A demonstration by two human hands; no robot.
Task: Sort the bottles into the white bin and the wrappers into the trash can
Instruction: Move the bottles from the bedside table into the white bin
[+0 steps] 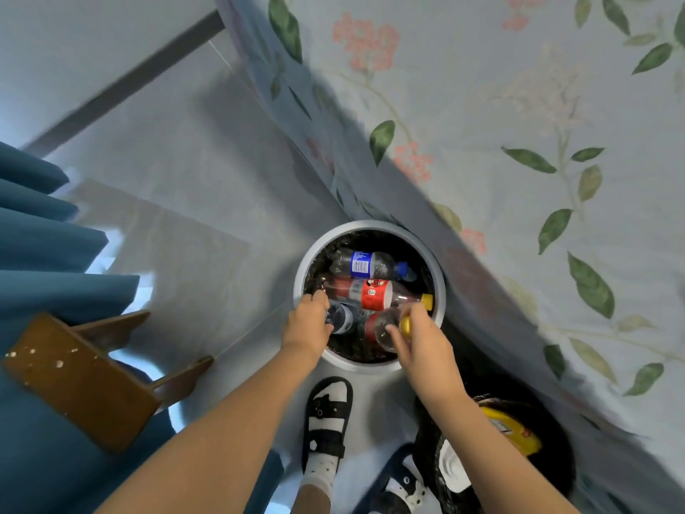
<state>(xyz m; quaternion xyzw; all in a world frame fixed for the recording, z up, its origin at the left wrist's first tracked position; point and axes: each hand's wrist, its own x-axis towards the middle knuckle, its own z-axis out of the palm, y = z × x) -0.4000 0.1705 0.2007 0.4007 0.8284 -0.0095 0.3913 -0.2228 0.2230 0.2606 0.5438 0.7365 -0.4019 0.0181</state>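
Note:
The round white bin (370, 225) stands on the floor by the bed's edge. Inside lie a blue-label bottle (367, 264) and a red-label bottle with a yellow cap (378, 294). My left hand (307, 326) grips a dark-label bottle (341, 317) over the bin's near left side. My right hand (419, 339) holds another red-label bottle (381, 328) near its yellow cap, over the bin's near right side. The dark trash can (430, 450) sits at the lower right under my right forearm, with a yellow wrapper (515, 432) and a white wrapper (454, 469) in it.
A bed with a floral sheet (519, 142) fills the right side, close to both containers. A small wooden stool (81, 380) lies tipped over at the left beside blue curtains (44, 254). My sandalled feet (328, 413) stand just below the bin.

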